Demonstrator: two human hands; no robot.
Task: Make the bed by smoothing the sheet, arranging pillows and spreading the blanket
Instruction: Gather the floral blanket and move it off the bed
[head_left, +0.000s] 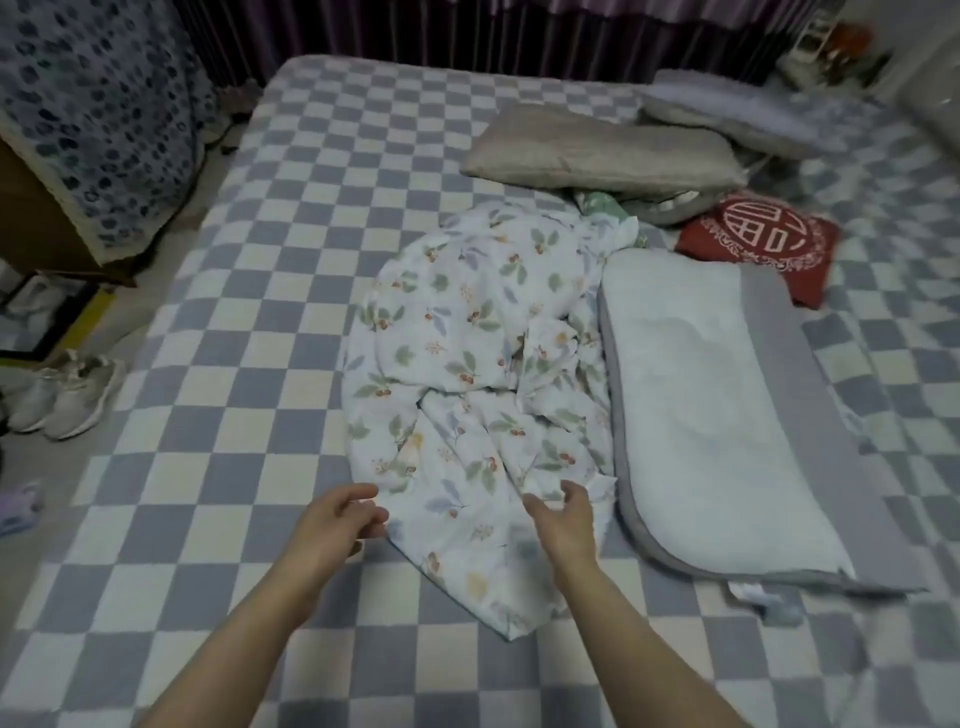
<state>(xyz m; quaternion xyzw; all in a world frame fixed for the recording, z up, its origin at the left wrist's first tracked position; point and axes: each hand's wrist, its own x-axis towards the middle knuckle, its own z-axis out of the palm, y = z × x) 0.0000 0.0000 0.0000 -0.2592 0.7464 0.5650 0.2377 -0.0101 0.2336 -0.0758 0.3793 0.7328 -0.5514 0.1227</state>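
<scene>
Both hands hover loosely parted, holding nothing: the left hand (340, 519) at the near-left edge of the crumpled floral blanket (483, 374), the right hand (563, 519) above it. Pinch separate corners (not bunched folds) so it spreads flat over the checked sheet (260, 312).

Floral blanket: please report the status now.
Both hands, left hand and right hand, open over floral blanket. Blanket crumpled, not spread. White pillow lies against it.

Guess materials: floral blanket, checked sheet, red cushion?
Floral blanket: thin woven cloth, likely cotton; matte, with sharp creases. Checked sheet: looks thick and fuzzy, maybe fleece or terry; soft-edged squares. Red cushion: cloth with a white pattern; printed or embroidered, can't tell.
</scene>
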